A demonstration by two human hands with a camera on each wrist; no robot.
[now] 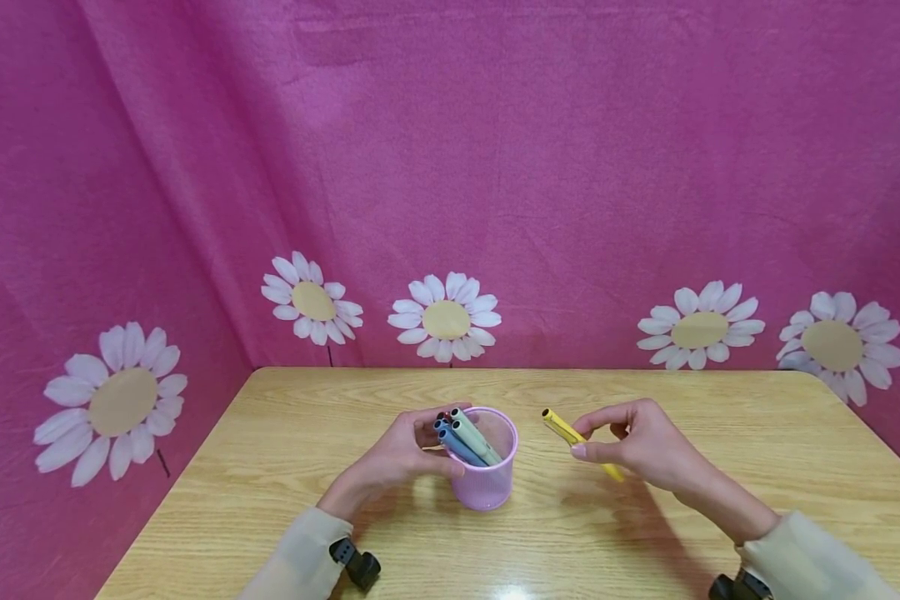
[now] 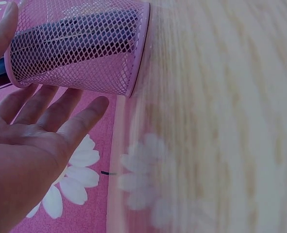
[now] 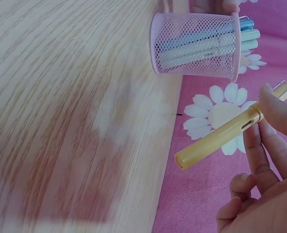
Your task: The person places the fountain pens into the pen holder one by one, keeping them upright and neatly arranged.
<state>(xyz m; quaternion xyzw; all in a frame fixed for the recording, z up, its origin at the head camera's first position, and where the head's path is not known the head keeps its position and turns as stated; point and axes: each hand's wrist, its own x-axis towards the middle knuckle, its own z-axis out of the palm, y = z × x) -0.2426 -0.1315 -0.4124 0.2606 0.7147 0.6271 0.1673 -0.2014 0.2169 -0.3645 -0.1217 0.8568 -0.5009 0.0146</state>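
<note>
A pink mesh cup stands on the wooden table and holds several pens, blue, grey-green and one with a red tip. My left hand lies against the cup's left side. In the left wrist view its fingers are nearly straight along the mesh cup, and the thumb is at the rim. To the right of the cup, my right hand pinches a yellow pen above the table. The right wrist view shows the yellow pen held between thumb and fingers.
A pink cloth with white daisies hangs behind the table and down its left side. The table's left edge lies close to my left arm. Black wrist straps sit on both sleeves.
</note>
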